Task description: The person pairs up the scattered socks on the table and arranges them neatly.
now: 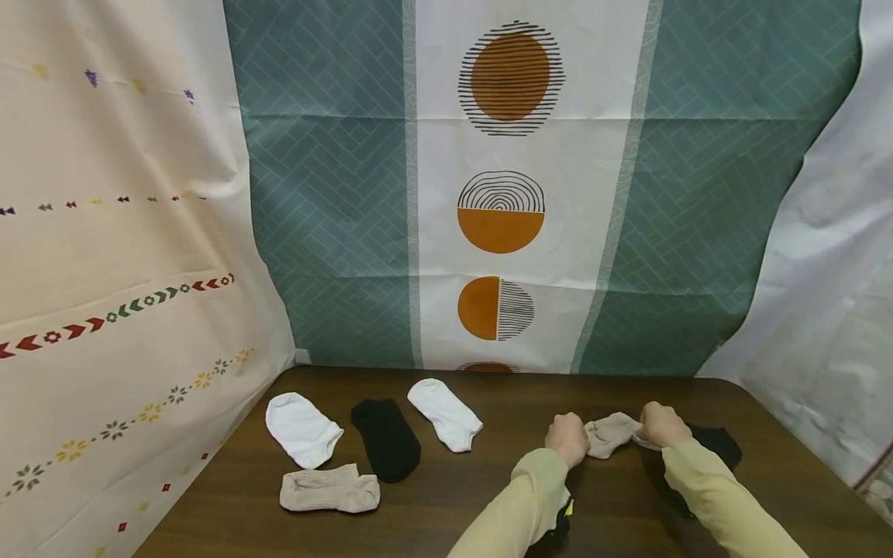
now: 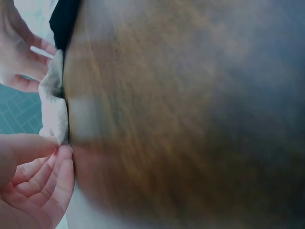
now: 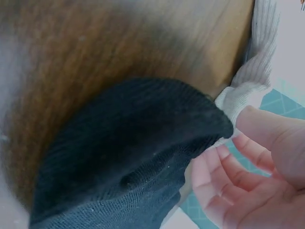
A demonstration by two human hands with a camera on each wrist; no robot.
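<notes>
Nearest you, your pale yellow sleeves [image 1: 519, 504] reach in over the brown wooden table [image 1: 446, 519]. Off to your left, a flat beige sock [image 1: 329, 490] lies crosswise, with a black sock [image 1: 387, 442] just beyond its toe end. Your left hand [image 1: 567, 440] pinches one end of a second beige sock [image 1: 608, 435] between thumb and fingers; your right hand [image 1: 663, 424] pinches the other end the same way, so the sock stretches between them, slightly twisted, above the right part of the table. Another black sock [image 1: 724, 445] lies beside your right forearm, partly hidden by it. Two white socks [image 1: 446, 415] lie farther left, apart from each other. Behind everything hangs a green-and-white patterned cloth [image 1: 328, 194].
</notes>
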